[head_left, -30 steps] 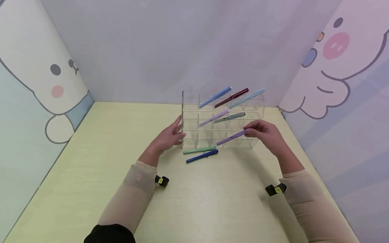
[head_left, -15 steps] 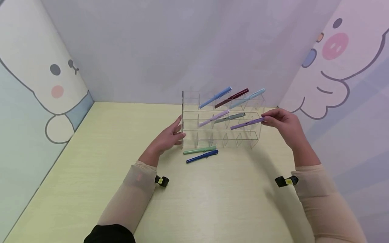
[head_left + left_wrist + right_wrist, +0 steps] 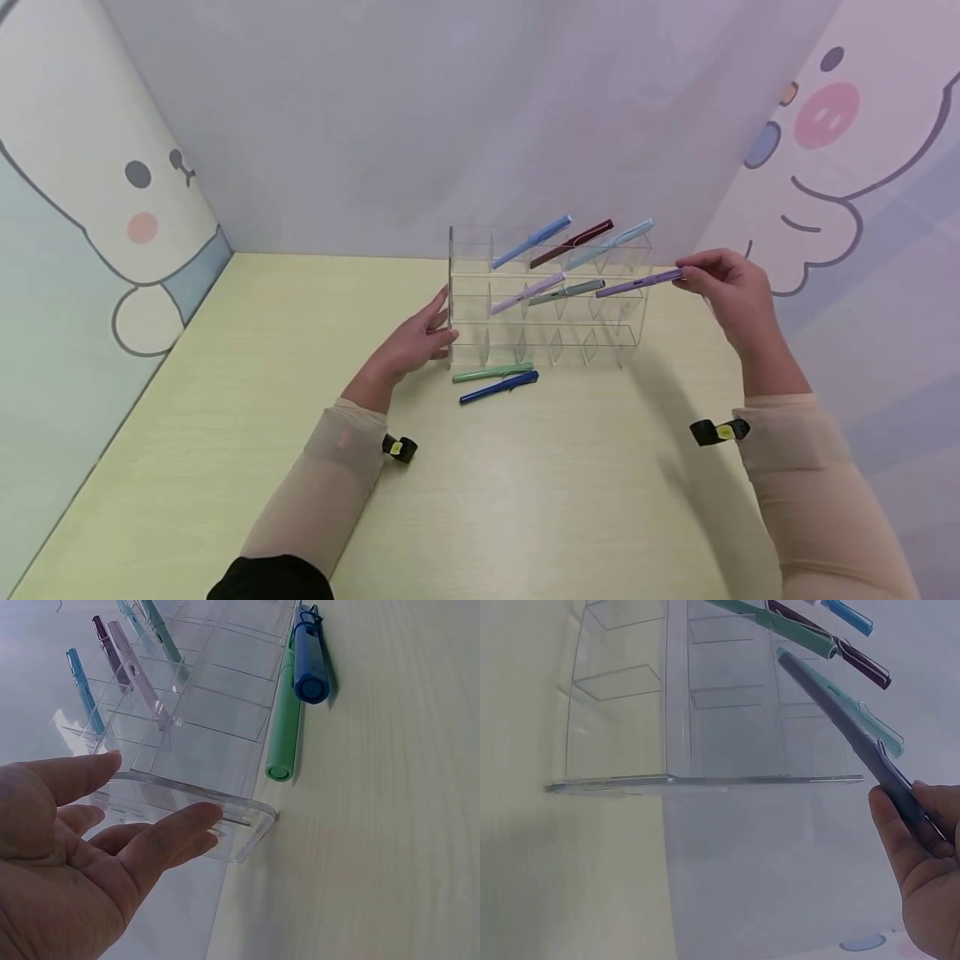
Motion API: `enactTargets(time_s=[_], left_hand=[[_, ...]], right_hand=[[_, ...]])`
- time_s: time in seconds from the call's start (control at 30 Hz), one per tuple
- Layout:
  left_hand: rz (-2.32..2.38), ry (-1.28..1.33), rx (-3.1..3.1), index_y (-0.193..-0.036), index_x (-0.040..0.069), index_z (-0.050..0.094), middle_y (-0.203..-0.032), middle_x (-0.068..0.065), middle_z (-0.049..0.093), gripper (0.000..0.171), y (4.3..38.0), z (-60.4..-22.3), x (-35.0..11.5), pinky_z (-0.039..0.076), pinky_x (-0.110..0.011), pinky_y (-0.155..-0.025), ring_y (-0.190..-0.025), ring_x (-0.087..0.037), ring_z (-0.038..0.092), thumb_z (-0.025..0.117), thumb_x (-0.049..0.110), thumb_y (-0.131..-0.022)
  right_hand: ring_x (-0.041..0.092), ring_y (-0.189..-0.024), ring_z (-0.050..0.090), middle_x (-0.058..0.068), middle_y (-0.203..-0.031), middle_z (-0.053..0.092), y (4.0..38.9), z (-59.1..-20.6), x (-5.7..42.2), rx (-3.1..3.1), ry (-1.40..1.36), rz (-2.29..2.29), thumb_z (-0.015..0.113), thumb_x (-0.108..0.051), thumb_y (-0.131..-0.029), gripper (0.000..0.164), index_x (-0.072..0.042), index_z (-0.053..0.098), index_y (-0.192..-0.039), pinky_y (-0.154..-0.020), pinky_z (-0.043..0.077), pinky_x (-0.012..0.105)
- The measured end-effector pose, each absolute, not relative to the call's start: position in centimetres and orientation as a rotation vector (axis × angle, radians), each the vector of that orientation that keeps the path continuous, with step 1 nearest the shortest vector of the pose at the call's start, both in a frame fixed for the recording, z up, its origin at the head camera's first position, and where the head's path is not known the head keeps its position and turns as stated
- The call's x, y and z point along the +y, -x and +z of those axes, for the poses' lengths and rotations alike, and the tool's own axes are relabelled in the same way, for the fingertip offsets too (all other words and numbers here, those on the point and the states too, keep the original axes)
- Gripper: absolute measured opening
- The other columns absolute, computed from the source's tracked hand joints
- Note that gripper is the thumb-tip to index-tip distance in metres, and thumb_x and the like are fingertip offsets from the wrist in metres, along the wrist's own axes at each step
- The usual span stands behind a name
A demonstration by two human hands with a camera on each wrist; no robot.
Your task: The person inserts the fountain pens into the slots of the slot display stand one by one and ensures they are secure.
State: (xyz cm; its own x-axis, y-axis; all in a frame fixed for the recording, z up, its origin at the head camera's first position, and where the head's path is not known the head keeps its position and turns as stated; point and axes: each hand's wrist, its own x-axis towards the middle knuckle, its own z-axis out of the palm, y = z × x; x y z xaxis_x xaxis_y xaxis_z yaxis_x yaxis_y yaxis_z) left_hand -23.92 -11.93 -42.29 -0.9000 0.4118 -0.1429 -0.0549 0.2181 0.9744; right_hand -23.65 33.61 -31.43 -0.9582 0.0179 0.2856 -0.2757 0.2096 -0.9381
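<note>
My right hand (image 3: 731, 292) pinches one end of a purple pen (image 3: 637, 283) between thumb and fingertips. The pen is raised and slants over the right end of a clear acrylic rack (image 3: 558, 335), its free end overlapping the middle tier in the head view. At the rack's left side panel (image 3: 247, 817), my left hand (image 3: 412, 340) rests with fairly straight, spread fingers. On the upper tier lean a blue pen (image 3: 532, 242), a dark red pen (image 3: 572, 243) and a light blue pen (image 3: 611, 243). The middle tier bears a lilac pen (image 3: 527, 293) and a grey-green pen (image 3: 567, 292).
In front of the rack, a green pen (image 3: 491, 372) and a dark blue pen (image 3: 498, 388) lie on the pale wood table (image 3: 525, 500), close together. Behind the rack rises a grey wall (image 3: 360, 125); side walls with cartoon animals flank the table.
The right hand has carried the purple pen up and to the right, from before the lowest tier to the right end of the middle tier. My left hand has stayed at the rack.
</note>
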Motion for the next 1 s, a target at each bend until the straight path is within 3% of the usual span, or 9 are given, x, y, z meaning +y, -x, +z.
enactTargets(time_s=[0.57, 0.8, 1.0], left_hand=[[1.746, -0.341, 2.123, -0.147, 0.061, 0.008, -0.164, -0.003, 0.020, 0.074, 23.8, -42.5, -11.9, 0.049, -0.048, -0.102, -0.136, -0.028, 0.047, 0.051, 0.019, -0.104], [1.743, -0.351, 2.130, -0.146, 0.062, 0.008, -0.164, -0.005, 0.019, 0.073, 24.0, -42.5, -11.9, 0.049, -0.048, -0.101, -0.136, -0.029, 0.047, 0.052, 0.022, -0.103], [1.741, -0.347, 2.133, -0.146, 0.062, 0.008, -0.164, -0.002, 0.020, 0.073, 24.0, -42.4, -11.9, 0.049, -0.049, -0.101, -0.137, -0.029, 0.046, 0.053, 0.023, -0.103]], right_hand=[[0.006, -0.093, 0.067, 0.001, -0.106, 0.064, 24.8, -33.6, 30.8, -2.585, -0.185, 1.554, 0.064, -0.022, -0.096, 0.035, 0.003, 0.061, -0.121, -0.080, 0.054, 0.013], [0.009, -0.094, 0.068, 0.004, -0.106, 0.064, 25.1, -34.3, 29.9, -2.590, -0.255, 1.540, 0.063, -0.020, -0.097, 0.032, 0.003, 0.063, -0.118, -0.084, 0.056, 0.020], [0.010, -0.094, 0.068, 0.008, -0.109, 0.064, 25.4, -34.5, 29.6, -2.619, -0.283, 1.497, 0.062, -0.023, -0.097, 0.033, 0.004, 0.064, -0.118, -0.083, 0.055, 0.017]])
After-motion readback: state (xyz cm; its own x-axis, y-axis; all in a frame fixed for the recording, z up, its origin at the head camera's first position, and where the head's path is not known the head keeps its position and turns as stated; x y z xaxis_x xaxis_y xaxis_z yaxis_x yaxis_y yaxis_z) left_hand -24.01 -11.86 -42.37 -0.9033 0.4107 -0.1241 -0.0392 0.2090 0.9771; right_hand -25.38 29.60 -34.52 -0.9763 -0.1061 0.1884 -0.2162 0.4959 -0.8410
